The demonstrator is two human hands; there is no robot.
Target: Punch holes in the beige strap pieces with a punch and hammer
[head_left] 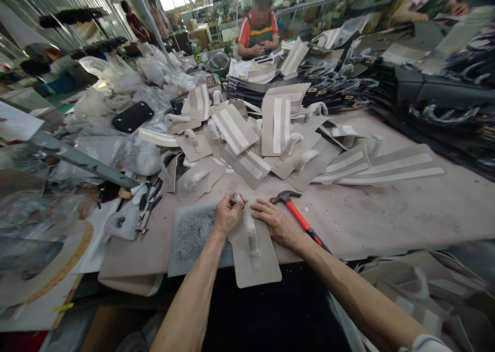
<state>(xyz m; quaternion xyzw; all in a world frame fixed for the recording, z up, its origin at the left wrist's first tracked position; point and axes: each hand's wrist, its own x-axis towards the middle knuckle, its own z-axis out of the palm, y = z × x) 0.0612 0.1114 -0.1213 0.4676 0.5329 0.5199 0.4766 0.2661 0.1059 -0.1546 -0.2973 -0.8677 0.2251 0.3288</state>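
Observation:
A beige leather-like panel (257,261) lies over the table's near edge, with a pale strip (251,233) running down its middle. My left hand (227,215) is closed, pinching the strip's rolled top end at the panel's upper edge. My right hand (276,222) lies flat with fingers stretched out, pressing on the panel's upper right part. A hammer with a red handle (298,216) lies on the table just right of my right hand. A grey speckled stone slab (193,236) sits under the panel's left side.
A heap of similar beige panels with white strips (270,130) covers the table's middle. Clear plastic bags (127,83) and small tools (149,202) lie at the left. Dark bags (425,94) are stacked at the right. A person in red (258,29) works at the far end.

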